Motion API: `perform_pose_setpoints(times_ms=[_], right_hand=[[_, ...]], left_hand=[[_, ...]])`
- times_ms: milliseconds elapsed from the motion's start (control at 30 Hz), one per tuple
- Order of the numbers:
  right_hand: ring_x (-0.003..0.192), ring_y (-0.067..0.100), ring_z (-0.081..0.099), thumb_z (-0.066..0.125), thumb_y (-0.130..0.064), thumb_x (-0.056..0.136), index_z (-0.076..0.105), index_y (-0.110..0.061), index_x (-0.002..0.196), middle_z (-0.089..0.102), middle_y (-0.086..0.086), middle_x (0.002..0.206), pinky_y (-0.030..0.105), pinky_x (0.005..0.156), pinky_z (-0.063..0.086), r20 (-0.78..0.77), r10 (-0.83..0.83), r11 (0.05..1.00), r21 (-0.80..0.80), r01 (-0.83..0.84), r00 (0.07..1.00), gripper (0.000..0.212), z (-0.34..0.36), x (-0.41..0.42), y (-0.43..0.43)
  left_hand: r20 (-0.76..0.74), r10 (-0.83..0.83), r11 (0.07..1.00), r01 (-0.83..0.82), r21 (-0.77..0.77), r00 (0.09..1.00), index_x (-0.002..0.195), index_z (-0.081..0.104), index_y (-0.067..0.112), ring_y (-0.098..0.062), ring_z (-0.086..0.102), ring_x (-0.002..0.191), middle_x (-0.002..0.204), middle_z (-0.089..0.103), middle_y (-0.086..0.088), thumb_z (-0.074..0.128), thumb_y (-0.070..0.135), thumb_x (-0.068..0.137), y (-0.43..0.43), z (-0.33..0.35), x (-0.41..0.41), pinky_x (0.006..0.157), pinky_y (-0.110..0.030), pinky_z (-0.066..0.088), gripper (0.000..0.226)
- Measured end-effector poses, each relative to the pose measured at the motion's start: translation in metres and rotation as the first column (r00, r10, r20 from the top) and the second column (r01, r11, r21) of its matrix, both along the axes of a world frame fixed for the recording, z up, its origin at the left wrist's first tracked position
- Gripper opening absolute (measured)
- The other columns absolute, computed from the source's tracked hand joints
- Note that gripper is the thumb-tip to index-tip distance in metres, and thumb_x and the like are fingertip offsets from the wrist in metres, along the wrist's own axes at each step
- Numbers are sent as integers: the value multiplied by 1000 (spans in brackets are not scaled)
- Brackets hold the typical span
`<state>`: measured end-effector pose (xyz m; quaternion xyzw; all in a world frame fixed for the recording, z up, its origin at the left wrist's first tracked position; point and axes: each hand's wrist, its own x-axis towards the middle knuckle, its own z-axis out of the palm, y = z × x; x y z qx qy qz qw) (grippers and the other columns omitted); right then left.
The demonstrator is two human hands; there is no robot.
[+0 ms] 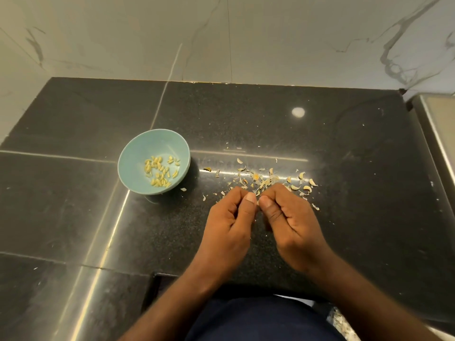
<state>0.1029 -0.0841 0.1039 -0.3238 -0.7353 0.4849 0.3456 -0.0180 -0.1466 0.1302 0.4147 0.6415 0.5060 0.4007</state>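
Far left on the dark stone countertop [344, 143], a small light-blue bowl [130, 153] is parked, tipped a bit toward the camera. A loose handful of yellowish seeds [160, 172] is scattered in the bottom of it.

Moving right, the left hand [231, 217] is held low over the counter with its fingers curled in and the thumb pushed forward. A tiny pale bit [257, 203] is pinched between the two thumb tips, and barely any of it is seen, so what exactly it is can't be told. It's gripped from the other side by the right hand [288, 215], which is curled the same way, thumb tip almost touching the left one.

Just beyond the knuckles, a messy patch of dry husks [261, 178] is spread over the stone, well apart from the bowl. A few bigger curved shells [305, 184] are strewn at its right end.

At the far right edge, a strip of brushed steel [440, 124] is butted up against the counter. A white veined wall [221, 33] is seen behind all of it.
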Motion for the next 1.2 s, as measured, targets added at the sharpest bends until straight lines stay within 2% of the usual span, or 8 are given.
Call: perform_pose_setpoints(times_ms=[200,533,700,767,867,967,1100,1200], right_hand=[[51,18,45,45,-34,99,49,-14,77,49,1,60,27,47,42,-117,-107,958,-279,71,987,30,8,-27,-7],[47,17,44,41,-11,103,45,-18,62,44,0,55,28,47,40,-174,-323,814,-553,179,930,42,19,-58,9],[47,20,50,50,-30,101,53,-18,64,51,3,56,27,48,43,-95,-367,843,-454,288,925,40,19,-59,13],[58,18,60,58,-23,99,63,-21,89,67,1,75,28,53,48,-13,-342,851,-429,304,940,12,11,-59,15],[70,16,68,64,-11,96,57,-33,121,73,-1,98,27,58,53,90,-321,810,-489,323,943,34,1,-59,17],[61,15,64,63,-19,96,67,-20,102,74,3,80,27,56,52,116,-348,835,-413,364,930,8,9,-62,19],[50,15,55,61,-36,95,63,-10,72,63,4,57,26,51,48,131,-372,855,-338,394,919,34,8,-66,22],[74,11,70,66,-18,95,60,-32,120,71,-11,98,32,66,58,248,-173,880,-395,263,953,29,3,-71,27]], left_hand=[[-204,-37,985,71,158,978,80,54,10,1,58,59,66,59,22,50,10,101,7,2,-16,56,-7,40,21],[-154,-54,963,92,255,987,86,57,18,-10,61,63,73,63,9,49,22,102,26,-6,-55,58,-21,48,19],[-53,-58,981,67,183,997,93,62,19,-14,63,70,80,66,2,51,21,99,30,-21,-67,64,-22,51,13],[-8,-56,987,56,149,998,96,64,18,-13,66,73,82,69,2,53,17,99,31,-26,-72,65,-20,52,11],[55,-13,996,8,88,998,98,66,15,-14,69,77,84,71,-2,55,12,99,34,-35,-84,68,-22,55,11],[158,30,999,-37,37,987,99,69,12,-19,71,83,87,73,-6,59,11,96,34,-39,-92,72,-26,57,11],[328,85,996,-86,-12,941,100,71,10,-19,72,85,87,74,-7,63,5,92,28,-39,-93,71,-23,56,13],[380,104,995,-99,-32,919,101,72,9,-19,71,84,88,74,-9,65,4,90,25,-41,-93,73,-24,57,14]])
